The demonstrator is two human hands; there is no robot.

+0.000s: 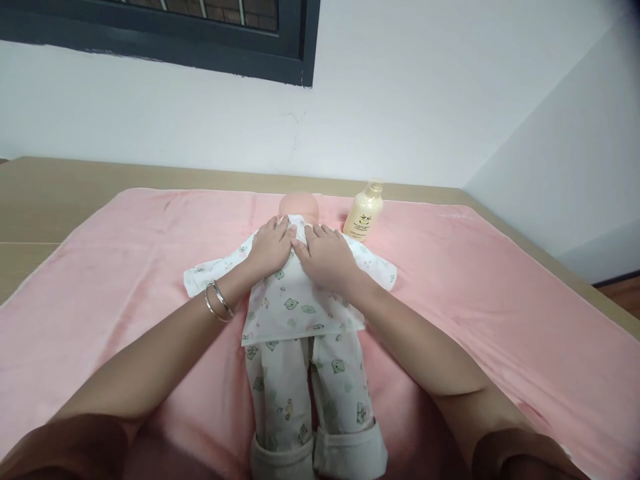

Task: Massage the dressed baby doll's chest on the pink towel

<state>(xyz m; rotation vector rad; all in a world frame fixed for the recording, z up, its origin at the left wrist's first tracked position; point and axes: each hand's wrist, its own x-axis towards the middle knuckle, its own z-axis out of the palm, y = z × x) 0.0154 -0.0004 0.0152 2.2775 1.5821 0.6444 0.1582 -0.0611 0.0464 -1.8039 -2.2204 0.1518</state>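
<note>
A baby doll (pixel 299 205) lies on a pink blanket, its bald head toward the wall and its legs toward me. It wears a white printed top (pixel 300 307) with the sleeves spread out sideways, and matching trousers (pixel 285 393) with turned-up cuffs. My left hand (pixel 273 245) lies flat on the upper left of the top, near the shoulder, fingers stretched toward the head. My right hand (pixel 327 257) rests flat on the upper right in the same way. The thumbs almost meet at the middle. Neither hand holds anything. The doll's face is not visible.
A cream pump-type bottle (pixel 364 212) stands on the blanket just right of the doll's head. The pink blanket (pixel 150 267) covers most of a wooden surface (pixel 60 183). Behind are a white wall (pixel 390 100) and a dark-framed window (pixel 295 60).
</note>
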